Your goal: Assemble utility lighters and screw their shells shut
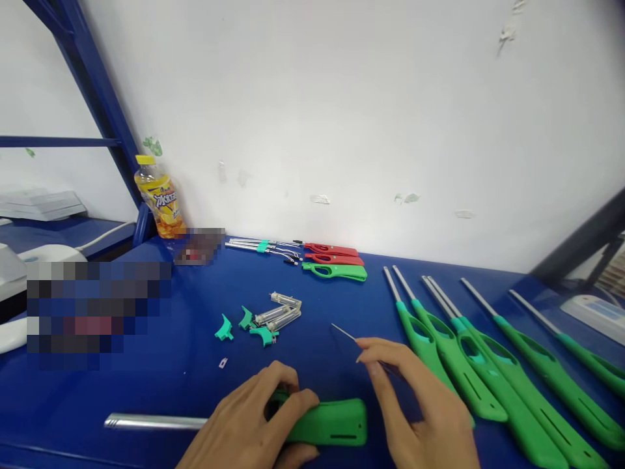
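Note:
My left hand (249, 417) is wrapped round a green long-nosed gas lighter (336, 420), which lies low over the table with its silver tube to the left and the handle's end to the right. The trigger area is partly covered by my fingers. Between thumb and fingertips, my right hand (420, 404) pinches a thin metal rod (343, 331). Its tip points up and left, apart from the lighter; the rest is hidden in my hand. Ahead of my hands lie green triggers (224, 328) and clear fuel tanks (284, 318).
Several green lighters (481, 391) lie side by side on the right of the blue table (195, 423). Red and green handle shells (334, 260) and metal tubes with wires (261, 245) lie near the wall. A drink bottle (160, 198) stands at back left. A small pale piece (223, 363) lies nearer.

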The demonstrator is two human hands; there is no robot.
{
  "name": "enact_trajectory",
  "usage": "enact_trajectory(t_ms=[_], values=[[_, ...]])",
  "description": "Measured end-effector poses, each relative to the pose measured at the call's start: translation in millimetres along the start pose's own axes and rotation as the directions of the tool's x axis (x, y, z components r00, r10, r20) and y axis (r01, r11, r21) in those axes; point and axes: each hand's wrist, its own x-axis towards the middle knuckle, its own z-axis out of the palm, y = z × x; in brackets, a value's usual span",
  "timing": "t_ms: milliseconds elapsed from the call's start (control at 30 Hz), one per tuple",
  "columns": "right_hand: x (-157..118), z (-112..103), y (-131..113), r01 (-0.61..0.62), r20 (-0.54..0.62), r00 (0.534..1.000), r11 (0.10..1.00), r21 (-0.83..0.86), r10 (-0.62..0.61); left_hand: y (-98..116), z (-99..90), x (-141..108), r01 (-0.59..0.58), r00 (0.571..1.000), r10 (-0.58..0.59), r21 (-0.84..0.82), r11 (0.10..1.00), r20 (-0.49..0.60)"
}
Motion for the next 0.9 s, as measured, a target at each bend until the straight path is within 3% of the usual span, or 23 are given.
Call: enact_trajectory(t_ms=[167,333,433,533,633,767,900], values=[[-4.2,6.4,9.4,0.054,0.151,0.988,0.995,-0.085,-0.041,5.3,-4.6,3.2,0.067,0.996,-0.064,-0.045,0.997,0.064],[-6.4,3.0,9.8,0.108,0.208,0.974,0.989,-0.096,-0.086,11.4,-7.0,3.9,0.176,0.976,-0.199,-0.208,0.962,-0.094],[-4.7,2.0,3.8,0.202,0.308,0.934,0.979,-0.033,-0.182,13.7,-6.6,3.7,0.193,0.964,-0.235,-0.284,0.939,-0.125],[-3.1,5.5,-1.3,0.267,0.391,0.885,0.964,0.023,-0.254,14.6,-6.4,5.0,0.149,0.971,-0.197,-0.297,0.943,-0.137],[-3.3,7.3,-2.4,0.279,0.379,0.881,0.958,0.065,-0.282,14.0,-6.7,5.3,0.129,0.971,-0.167,-0.216,0.968,-0.172],[-6.1,3.4,-2.3,0.251,0.273,0.930,0.968,0.023,-0.248,11.4,-7.8,2.7,0.170,0.962,-0.173,-0.033,0.985,-0.212],[-8.2,1.8,-3.0,0.235,0.224,0.947,0.972,-0.004,-0.229,9.7,-10.6,2.1,0.151,0.964,-0.170,-0.104,0.983,-0.203]])
